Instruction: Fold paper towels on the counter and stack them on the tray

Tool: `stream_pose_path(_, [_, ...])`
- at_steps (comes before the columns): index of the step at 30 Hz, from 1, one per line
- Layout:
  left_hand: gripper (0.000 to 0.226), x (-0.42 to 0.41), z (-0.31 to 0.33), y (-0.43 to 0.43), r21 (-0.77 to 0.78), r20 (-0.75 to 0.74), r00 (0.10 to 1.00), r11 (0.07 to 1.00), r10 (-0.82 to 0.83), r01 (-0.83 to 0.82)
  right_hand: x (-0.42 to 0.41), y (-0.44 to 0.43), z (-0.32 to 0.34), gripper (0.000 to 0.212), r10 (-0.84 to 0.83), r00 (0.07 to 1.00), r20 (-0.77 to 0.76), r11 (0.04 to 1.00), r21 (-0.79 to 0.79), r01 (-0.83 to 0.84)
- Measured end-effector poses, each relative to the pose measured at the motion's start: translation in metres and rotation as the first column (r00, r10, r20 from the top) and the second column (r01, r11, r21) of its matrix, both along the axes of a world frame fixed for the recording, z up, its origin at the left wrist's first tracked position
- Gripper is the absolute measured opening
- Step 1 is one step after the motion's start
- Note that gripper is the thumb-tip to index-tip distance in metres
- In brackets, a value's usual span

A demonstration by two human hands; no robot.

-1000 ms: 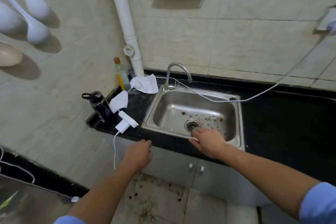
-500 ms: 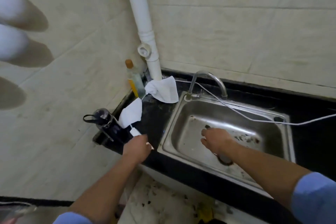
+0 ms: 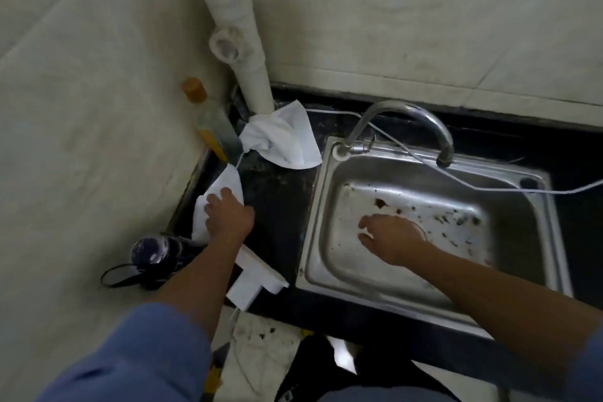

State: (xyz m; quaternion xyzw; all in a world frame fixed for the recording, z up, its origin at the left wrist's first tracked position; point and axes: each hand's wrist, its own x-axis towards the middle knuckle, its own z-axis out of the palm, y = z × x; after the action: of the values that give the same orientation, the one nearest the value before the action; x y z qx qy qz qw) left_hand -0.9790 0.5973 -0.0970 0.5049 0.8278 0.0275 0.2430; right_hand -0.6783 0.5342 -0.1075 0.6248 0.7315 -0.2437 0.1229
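Resting spread-fingered, not clenched, on the near paper towel (image 3: 218,202) at the counter's (image 3: 277,206) left edge, the left hand (image 3: 228,217) is nearer; the right hand (image 3: 391,237) hovers loose and empty over the sink (image 3: 326,271).

a plain, well-worn home kitchen corner

we see a steel sink (image 3: 329,206) with a curved tap (image 3: 404,117), set in a black counter (image 3: 277,202) against tiled walls (image 3: 424,26).

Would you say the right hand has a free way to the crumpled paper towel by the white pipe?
Probably yes: the right hand hovers open over the sink, and only bare black counter lies between it and the crumpled paper towel; the faucet stands beside that path.
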Motion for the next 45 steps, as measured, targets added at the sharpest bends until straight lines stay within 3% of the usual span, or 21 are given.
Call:
stream_pose_path(5, [0.077,-0.011,-0.037,0.023,-0.130,-0.025,0.992,0.984,0.123,-0.125,-0.003,-0.002,-0.016,0.038,-0.087,0.996,-0.010,0.993,-0.085,0.086])
stream_pose_path(10, [0.052,-0.022,-0.055,0.031,-0.058,-0.149,0.983,0.992,0.106,-0.116,-0.010,-0.008,-0.031,0.037,-0.144,0.989,-0.015,0.981,-0.134,0.141])
stream_pose_path(16, [0.033,-0.018,-0.041,0.032,0.056,-0.163,0.978,0.991,0.131,-0.123,0.001,-0.012,-0.030,0.038,-0.214,0.975,-0.057,0.971,-0.119,0.207])
stream_pose_path(19, [0.028,0.002,-0.026,0.026,0.173,-0.141,0.986,0.983,0.086,-0.061,0.020,-0.019,-0.021,0.039,-0.239,0.968,-0.074,0.968,-0.101,0.231])
stream_pose_path(24, [0.016,0.062,-0.001,-0.005,0.328,0.044,0.994,0.941,-0.103,0.083,0.068,-0.051,-0.007,0.031,-0.241,0.968,-0.077,0.970,0.022,0.243])
stream_pose_path(28, [0.018,0.138,0.017,-0.045,0.332,-0.025,0.973,0.916,-0.230,0.225,0.128,-0.096,0.006,0.032,-0.267,0.958,-0.108,0.959,0.067,0.275])
stream_pose_path(36, [0.012,0.334,0.030,-0.123,0.389,0.082,0.823,0.778,-0.562,0.493,0.283,-0.224,0.031,0.030,-0.461,0.884,-0.081,0.878,0.103,0.467])
stream_pose_path(45, [0.009,0.527,0.048,-0.177,0.400,0.063,0.502,0.482,-0.863,0.779,0.390,-0.327,0.036,0.033,-0.726,0.688,-0.019,0.683,0.107,0.723])
